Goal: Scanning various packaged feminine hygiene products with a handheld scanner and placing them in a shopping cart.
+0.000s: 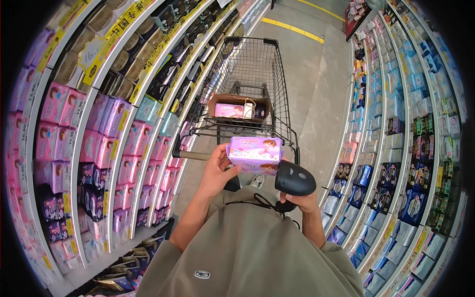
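My left hand (218,172) grips the left end of a purple soft pack of sanitary pads (256,149), printed with a cartoon girl. In my right hand (302,203) is a black handheld barcode scanner (295,179), its head at the pack's right end. Pack and scanner are held in front of my body, just on my side of the handle (195,155) of a black wire shopping cart (279,74). An open cardboard box (219,101) sits in the cart. Inside it are a pink pack (229,110) and a white item with a cord (249,109).
Shelves of pink and purple packs (135,139) rise along the left side. More shelves with blue, white and black packs (393,167) line the right. Yellow floor tape (293,29) crosses the concrete aisle (315,89) beyond the cart. Dark bags (124,269) lie at the lower left.
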`<state>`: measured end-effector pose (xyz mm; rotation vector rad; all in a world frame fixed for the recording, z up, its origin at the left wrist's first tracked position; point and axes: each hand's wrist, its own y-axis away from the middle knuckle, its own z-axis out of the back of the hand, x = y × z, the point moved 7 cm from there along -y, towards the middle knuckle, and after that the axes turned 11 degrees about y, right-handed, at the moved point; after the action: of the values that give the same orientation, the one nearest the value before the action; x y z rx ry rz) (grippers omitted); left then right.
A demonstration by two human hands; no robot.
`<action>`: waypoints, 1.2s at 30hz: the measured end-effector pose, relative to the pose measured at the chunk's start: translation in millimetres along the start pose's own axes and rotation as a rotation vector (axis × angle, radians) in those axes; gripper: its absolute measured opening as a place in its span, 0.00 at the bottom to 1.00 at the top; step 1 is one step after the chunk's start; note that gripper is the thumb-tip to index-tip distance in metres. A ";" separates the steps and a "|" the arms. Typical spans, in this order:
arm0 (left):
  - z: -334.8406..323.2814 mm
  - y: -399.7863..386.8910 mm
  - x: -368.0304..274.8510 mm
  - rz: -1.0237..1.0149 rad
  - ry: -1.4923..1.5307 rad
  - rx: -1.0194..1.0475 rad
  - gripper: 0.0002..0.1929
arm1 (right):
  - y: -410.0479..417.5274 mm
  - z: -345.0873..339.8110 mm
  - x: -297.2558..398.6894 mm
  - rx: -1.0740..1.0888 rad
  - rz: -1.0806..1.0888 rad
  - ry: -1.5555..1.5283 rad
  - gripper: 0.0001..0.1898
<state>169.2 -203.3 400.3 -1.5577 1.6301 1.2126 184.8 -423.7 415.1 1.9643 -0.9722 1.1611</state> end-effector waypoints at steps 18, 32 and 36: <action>48.3 -93.3 2.2 0.456 0.617 -0.087 0.27 | -60.1 -28.4 25.0 -0.345 0.035 0.370 0.29; 38.2 -109.9 3.7 0.618 0.748 0.228 0.28 | -91.5 -76.1 75.7 -0.439 0.381 1.173 0.24; 49.1 -113.7 9.3 0.616 0.627 0.186 0.30 | -98.4 -80.6 72.8 -0.444 0.355 1.319 0.17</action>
<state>269.4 -153.6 346.4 -1.4386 2.6881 0.8294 257.9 -327.0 497.4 0.4036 -0.6983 1.8080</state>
